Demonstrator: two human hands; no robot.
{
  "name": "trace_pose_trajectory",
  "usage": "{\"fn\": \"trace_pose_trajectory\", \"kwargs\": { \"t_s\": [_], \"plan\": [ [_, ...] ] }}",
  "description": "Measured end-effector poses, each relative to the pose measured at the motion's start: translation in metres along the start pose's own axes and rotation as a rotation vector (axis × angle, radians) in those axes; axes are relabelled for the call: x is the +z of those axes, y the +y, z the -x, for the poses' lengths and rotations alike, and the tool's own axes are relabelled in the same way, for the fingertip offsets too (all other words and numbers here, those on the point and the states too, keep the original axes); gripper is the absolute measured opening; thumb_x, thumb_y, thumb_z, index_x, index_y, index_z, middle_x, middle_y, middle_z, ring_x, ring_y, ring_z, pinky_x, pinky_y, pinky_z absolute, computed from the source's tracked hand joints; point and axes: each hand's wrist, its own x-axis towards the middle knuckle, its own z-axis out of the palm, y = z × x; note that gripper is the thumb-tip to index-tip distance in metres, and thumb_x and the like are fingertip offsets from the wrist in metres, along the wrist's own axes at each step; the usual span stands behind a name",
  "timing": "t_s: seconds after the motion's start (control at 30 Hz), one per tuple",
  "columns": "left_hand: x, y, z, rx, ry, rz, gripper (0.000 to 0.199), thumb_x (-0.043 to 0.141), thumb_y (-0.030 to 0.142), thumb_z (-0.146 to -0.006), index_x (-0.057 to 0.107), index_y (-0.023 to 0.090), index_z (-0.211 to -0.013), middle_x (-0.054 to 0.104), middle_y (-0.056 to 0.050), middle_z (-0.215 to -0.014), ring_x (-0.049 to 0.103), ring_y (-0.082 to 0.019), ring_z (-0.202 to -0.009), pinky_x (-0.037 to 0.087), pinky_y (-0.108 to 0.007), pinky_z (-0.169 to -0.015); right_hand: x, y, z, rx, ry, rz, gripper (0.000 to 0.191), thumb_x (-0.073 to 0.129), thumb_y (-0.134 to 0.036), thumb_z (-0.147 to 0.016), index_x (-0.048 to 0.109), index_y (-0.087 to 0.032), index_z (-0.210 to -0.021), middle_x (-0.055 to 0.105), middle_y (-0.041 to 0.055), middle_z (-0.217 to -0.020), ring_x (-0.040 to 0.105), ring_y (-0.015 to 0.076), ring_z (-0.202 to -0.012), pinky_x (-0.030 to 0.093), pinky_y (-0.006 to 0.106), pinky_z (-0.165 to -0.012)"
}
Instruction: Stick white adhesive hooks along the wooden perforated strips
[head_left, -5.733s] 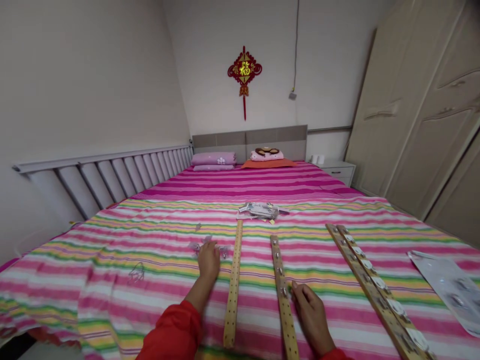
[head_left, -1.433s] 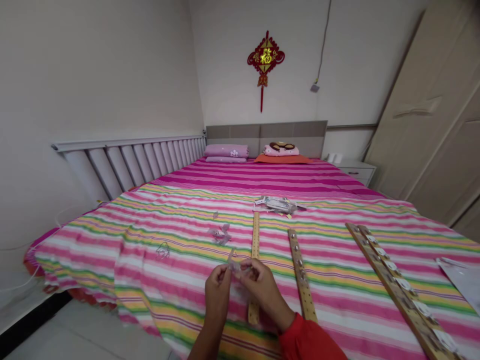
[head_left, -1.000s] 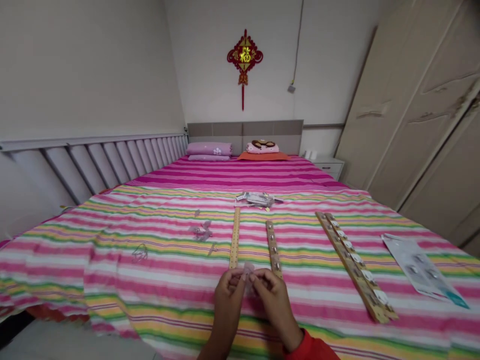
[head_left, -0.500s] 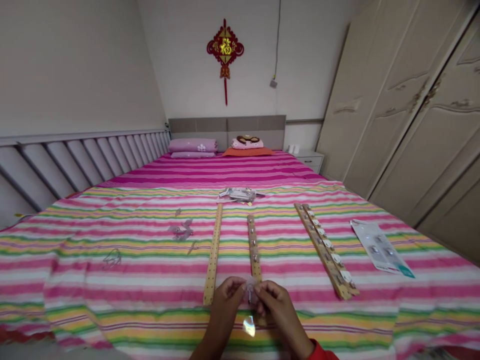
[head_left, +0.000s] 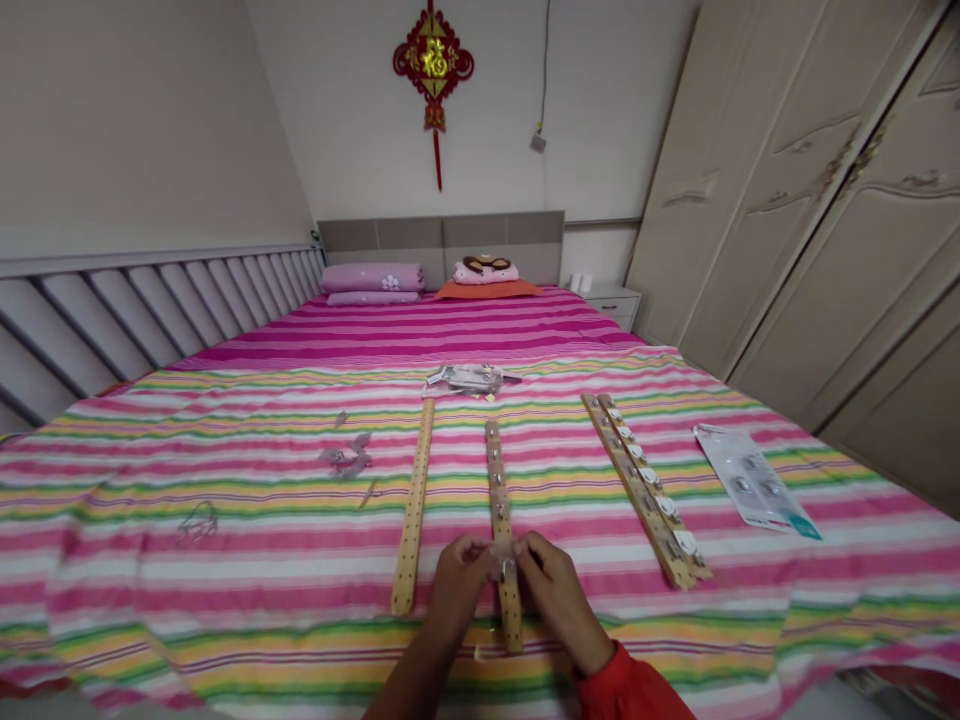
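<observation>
A clear adhesive hook (head_left: 508, 568) with a small metal hook is pinched between my left hand (head_left: 457, 582) and my right hand (head_left: 556, 590), each gripping one side. It lies over the middle wooden strip (head_left: 511, 622), touching it or just above; I cannot tell which. Farther up that strip sit several metal hooks on clear patches (head_left: 497, 478). To the left of my hands lies a bare wooden strip with small holes (head_left: 411, 530). My fingers partly cover the hook's edges.
On the right, two wooden strips (head_left: 637, 490) carry hooks, some on white pads. Beside them is a clear hook package (head_left: 756, 485). Crumpled clear film pieces (head_left: 349, 460) and a clear scrap (head_left: 199, 522) lie left. A plastic packet (head_left: 463, 380) rests beyond the strips, all on a striped bedsheet (head_left: 255, 580).
My hands have brought the clear hook forward and down onto or close to the middle strip. The strip's near end shows more now. The view has tilted slightly downward.
</observation>
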Motion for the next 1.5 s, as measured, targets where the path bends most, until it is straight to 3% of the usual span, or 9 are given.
{"fn": "trace_pose_trajectory", "kwargs": {
  "t_s": [0.33, 0.87, 1.07, 1.3, 1.5],
  "plan": [
    [0.003, -0.008, -0.017, 0.040, 0.026, -0.137, 0.018, 0.064, 0.034, -0.060, 0.059, 0.017, -0.061, 0.060, 0.001, -0.054, 0.056, -0.015, -0.054, 0.042, -0.026, -0.056, 0.002, 0.011, -0.018, 0.026, 0.004, 0.071, 0.031, 0.045, -0.045, -0.078, 0.036, -0.024, -0.057, 0.038, -0.0058, -0.053, 0.039, 0.0143, -0.054, 0.031, 0.026, -0.052],
    [0.007, -0.011, -0.024, 0.034, 0.069, -0.145, 0.010, 0.063, 0.027, -0.060, 0.058, 0.018, -0.062, 0.060, 0.001, -0.056, 0.057, -0.015, -0.057, 0.044, -0.025, -0.056, 0.005, 0.027, -0.023, 0.012, 0.018, 0.132, 0.032, 0.045, -0.046, -0.082, 0.039, -0.024, -0.059, 0.045, -0.0044, -0.055, 0.043, 0.0151, -0.056, 0.033, 0.026, -0.053],
    [0.008, -0.012, -0.025, 0.033, 0.070, -0.144, 0.009, 0.063, 0.022, -0.060, 0.055, 0.019, -0.059, 0.058, 0.002, -0.054, 0.055, -0.013, -0.055, 0.043, -0.024, -0.055, 0.004, 0.029, -0.023, 0.015, 0.008, 0.121, 0.034, 0.046, -0.050, -0.081, 0.043, -0.024, -0.060, 0.048, -0.0032, -0.056, 0.046, 0.0162, -0.056, 0.035, 0.027, -0.053],
    [0.011, -0.022, -0.026, 0.024, 0.163, -0.149, 0.012, 0.067, 0.022, -0.061, 0.056, 0.019, -0.063, 0.058, 0.002, -0.058, 0.056, -0.014, -0.059, 0.044, -0.025, -0.057, 0.006, 0.034, -0.024, 0.023, 0.012, 0.120, 0.041, 0.050, -0.060, -0.076, 0.045, -0.024, -0.058, 0.049, -0.0028, -0.052, 0.047, 0.0168, -0.054, 0.036, 0.028, -0.052],
    [0.012, -0.029, -0.028, 0.019, 0.191, -0.184, 0.016, 0.069, 0.024, -0.062, 0.055, 0.019, -0.066, 0.059, 0.001, -0.062, 0.055, -0.015, -0.060, 0.042, -0.025, -0.057, 0.007, 0.033, -0.025, 0.042, 0.084, 0.153, 0.044, 0.056, -0.065, -0.067, 0.042, -0.025, -0.054, 0.046, -0.0039, -0.046, 0.043, 0.0155, -0.047, 0.034, 0.028, -0.048]
  ]
}}
